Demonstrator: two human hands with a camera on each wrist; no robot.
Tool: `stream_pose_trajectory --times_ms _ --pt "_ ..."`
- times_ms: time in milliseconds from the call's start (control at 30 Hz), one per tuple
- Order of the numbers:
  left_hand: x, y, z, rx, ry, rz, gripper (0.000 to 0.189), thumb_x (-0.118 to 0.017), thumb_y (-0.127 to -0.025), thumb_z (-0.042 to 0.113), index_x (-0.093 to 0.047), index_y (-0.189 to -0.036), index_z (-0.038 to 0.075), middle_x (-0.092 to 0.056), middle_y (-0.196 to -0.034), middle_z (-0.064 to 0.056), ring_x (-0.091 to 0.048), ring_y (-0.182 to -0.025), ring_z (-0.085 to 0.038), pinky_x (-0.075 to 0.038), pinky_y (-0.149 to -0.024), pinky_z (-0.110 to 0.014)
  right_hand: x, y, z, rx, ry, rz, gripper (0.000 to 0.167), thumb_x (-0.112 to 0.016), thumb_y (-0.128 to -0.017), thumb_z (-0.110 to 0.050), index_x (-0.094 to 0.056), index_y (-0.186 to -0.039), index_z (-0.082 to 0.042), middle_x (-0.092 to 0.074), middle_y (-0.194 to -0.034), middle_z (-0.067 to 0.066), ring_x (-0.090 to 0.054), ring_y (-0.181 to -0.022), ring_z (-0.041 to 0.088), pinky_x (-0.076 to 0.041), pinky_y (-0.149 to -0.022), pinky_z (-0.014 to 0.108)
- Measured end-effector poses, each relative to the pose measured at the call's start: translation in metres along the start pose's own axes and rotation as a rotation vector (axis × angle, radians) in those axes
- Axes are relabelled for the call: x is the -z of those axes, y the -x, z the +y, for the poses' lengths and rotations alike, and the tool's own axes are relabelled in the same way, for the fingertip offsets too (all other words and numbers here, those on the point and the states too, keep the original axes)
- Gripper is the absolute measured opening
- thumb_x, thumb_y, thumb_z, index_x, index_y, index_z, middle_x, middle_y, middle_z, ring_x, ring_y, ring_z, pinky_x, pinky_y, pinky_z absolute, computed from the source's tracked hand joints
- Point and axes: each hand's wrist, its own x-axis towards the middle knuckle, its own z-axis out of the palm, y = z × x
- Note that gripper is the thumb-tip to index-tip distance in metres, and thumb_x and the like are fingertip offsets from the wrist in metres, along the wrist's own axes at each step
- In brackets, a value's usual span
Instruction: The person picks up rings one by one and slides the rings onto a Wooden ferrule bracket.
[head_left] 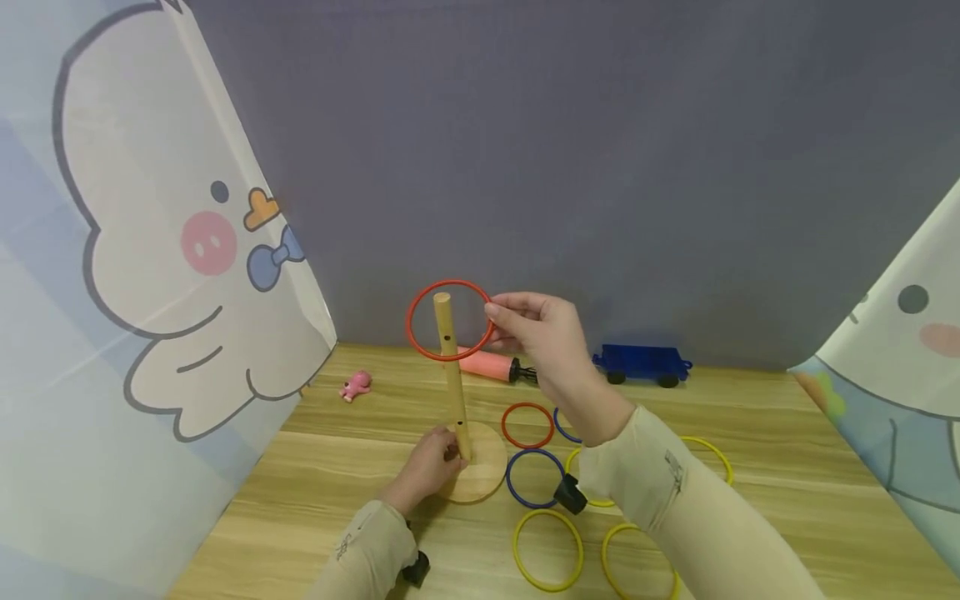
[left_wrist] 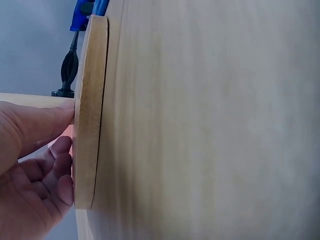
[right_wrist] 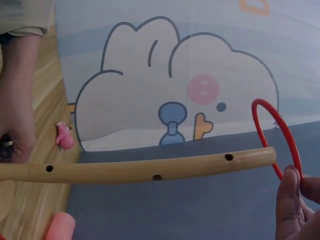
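A wooden post (head_left: 455,392) stands upright on a round wooden base (head_left: 489,471). My right hand (head_left: 551,333) pinches a red ring (head_left: 408,323) by its right side, between thumb and fingers. The ring is level with the post's top, and the post's tip shows within its loop in the head and right wrist views. Down at the foot of the post, my left hand (head_left: 429,465) grips it low, thumb and curled fingers right against the base. In the left wrist view the thumb (left_wrist: 55,117) lies along the post, fingertips at the disc's face.
Right of the base lie a red ring (head_left: 503,425), a blue ring (head_left: 509,483), a yellow ring (head_left: 517,550) and several more. Behind them are a pink pump (head_left: 486,364) and a blue toy wagon (head_left: 641,362). A small pink figure (head_left: 357,384) lies at left, near the printed cloth.
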Motion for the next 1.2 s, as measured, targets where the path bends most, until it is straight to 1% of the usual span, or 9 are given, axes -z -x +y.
stream_pose_trajectory --times_ms 133,267,467,567,700,833,1033,1133,1200 --pt "0.001 0.000 0.000 -0.011 -0.003 0.007 0.014 -0.079 -0.079 0.003 -0.065 -0.079 0.005 -0.052 -0.079 -0.002 -0.044 -0.071 -0.014 -0.040 -0.065 -0.029 0.000 -0.001 0.010 -0.036 0.038 0.018 0.028 -0.071 -0.090 -0.015 -0.069 -0.112 0.002 -0.067 -0.089 0.011 -0.067 -0.071 0.019 -0.056 -0.070 0.033" --pt "0.001 0.000 0.001 -0.013 -0.007 0.009 0.014 -0.079 -0.079 0.002 -0.065 -0.079 0.005 -0.051 -0.078 -0.001 -0.043 -0.071 -0.013 -0.039 -0.065 -0.029 0.006 0.000 0.025 -0.107 0.073 0.017 0.026 -0.071 -0.090 -0.016 -0.069 -0.111 0.000 -0.068 -0.092 0.012 -0.067 -0.072 0.020 -0.056 -0.070 0.032" --pt "0.001 -0.001 -0.001 -0.008 -0.006 0.001 0.014 -0.079 -0.080 0.004 -0.065 -0.078 0.005 -0.051 -0.079 -0.001 -0.043 -0.071 -0.013 -0.038 -0.065 -0.029 0.017 0.001 0.060 -0.158 0.081 0.013 0.022 -0.069 -0.092 -0.010 -0.069 -0.109 0.004 -0.068 -0.090 0.012 -0.066 -0.069 0.018 -0.056 -0.067 0.032" --pt "0.002 -0.001 -0.001 -0.009 0.008 -0.004 0.014 -0.078 -0.080 0.004 -0.064 -0.078 0.005 -0.051 -0.079 -0.001 -0.042 -0.071 -0.013 -0.038 -0.064 -0.028 0.022 0.003 0.077 -0.182 0.087 0.021 0.021 -0.068 -0.091 -0.008 -0.069 -0.109 0.005 -0.068 -0.086 0.013 -0.066 -0.067 0.018 -0.055 -0.065 0.030" --pt "0.003 0.000 -0.001 -0.006 0.039 -0.010 0.013 -0.077 -0.082 0.005 -0.065 -0.078 0.006 -0.051 -0.079 -0.001 -0.042 -0.071 -0.013 -0.037 -0.063 -0.028 0.027 0.007 0.099 -0.215 0.098 0.028 0.023 -0.069 -0.091 -0.007 -0.069 -0.109 0.007 -0.068 -0.084 0.010 -0.066 -0.067 0.019 -0.056 -0.066 0.031" --pt "0.002 0.000 -0.003 -0.024 0.047 0.001 0.013 -0.077 -0.081 0.005 -0.065 -0.079 0.006 -0.053 -0.082 -0.002 -0.045 -0.072 -0.014 -0.040 -0.064 -0.029 0.030 0.012 0.120 -0.245 0.104 0.044 0.020 -0.069 -0.091 -0.006 -0.070 -0.106 0.005 -0.069 -0.085 0.012 -0.066 -0.067 0.019 -0.055 -0.065 0.031" --pt "-0.001 -0.002 -0.007 -0.017 0.093 0.007 0.011 -0.078 -0.080 0.005 -0.068 -0.082 0.008 -0.057 -0.088 0.000 -0.051 -0.078 -0.014 -0.044 -0.069 -0.031 0.033 0.018 0.150 -0.292 0.114 0.061 0.017 -0.068 -0.091 -0.004 -0.070 -0.104 0.006 -0.069 -0.085 0.017 -0.065 -0.063 0.018 -0.056 -0.068 0.039" --pt "-0.001 -0.002 -0.009 -0.005 0.115 0.008 0.011 -0.078 -0.079 0.005 -0.069 -0.081 0.010 -0.058 -0.088 0.000 -0.053 -0.081 -0.015 -0.045 -0.071 -0.032 0.035 0.020 0.164 -0.306 0.110 0.057 0.018 -0.067 -0.091 -0.003 -0.069 -0.105 0.008 -0.068 -0.082 0.016 -0.066 -0.062 0.020 -0.056 -0.070 0.042" --pt "-0.001 -0.002 -0.011 -0.008 0.107 0.009 0.012 -0.078 -0.079 0.004 -0.067 -0.079 0.010 -0.058 -0.086 0.000 -0.053 -0.081 -0.015 -0.045 -0.071 -0.033 0.036 0.021 0.172 -0.309 0.109 0.051 0.020 -0.067 -0.091 -0.003 -0.068 -0.106 0.010 -0.068 -0.080 0.014 -0.067 -0.063 0.021 -0.056 -0.071 0.044"
